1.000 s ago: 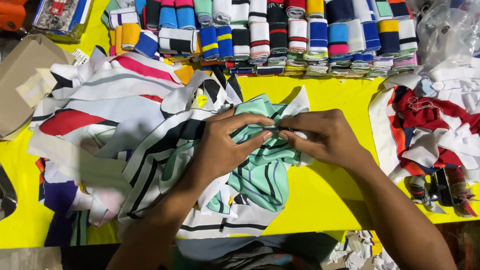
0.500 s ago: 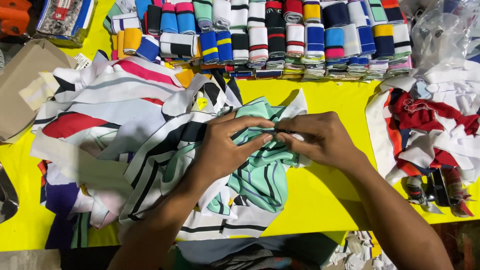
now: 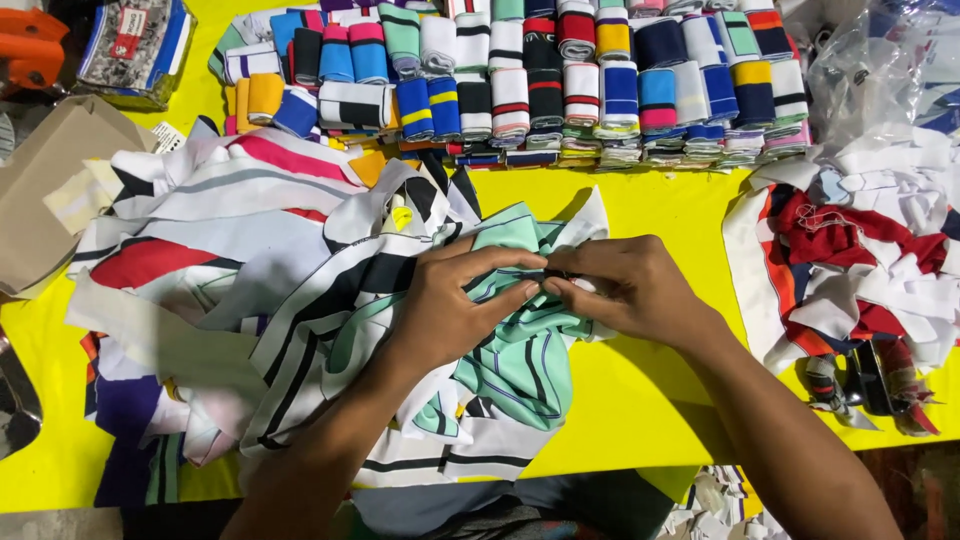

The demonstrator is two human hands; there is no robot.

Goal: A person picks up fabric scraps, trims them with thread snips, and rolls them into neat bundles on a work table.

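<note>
A mint-green striped fabric piece (image 3: 520, 350) is pinched at its upper edge by both hands at the middle of the yellow table (image 3: 640, 210). The left hand (image 3: 450, 305) is closed on the cloth, thumb and forefinger pressed together at its three o'clock side; the right hand (image 3: 625, 290) is closed on the same edge from its nine o'clock side, fingertips almost touching those of the left. A small white bit, too small to be told, is caught between the two pinches.

The piece is laid on top of a heap of striped cut panels (image 3: 230, 260), spread toward nine o'clock. Rolled and folded rib pieces (image 3: 560, 80) are lined up at twelve o'clock, and a pile of red and white scraps (image 3: 860, 260) is heaped at three o'clock.

For the edge to be handled well, it is judged that both pinches should be kept close together and the cloth held taut between them, so the layers are kept aligned. The loose heap beneath should be left undisturbed, since a neighbouring panel could easily be dragged along.
</note>
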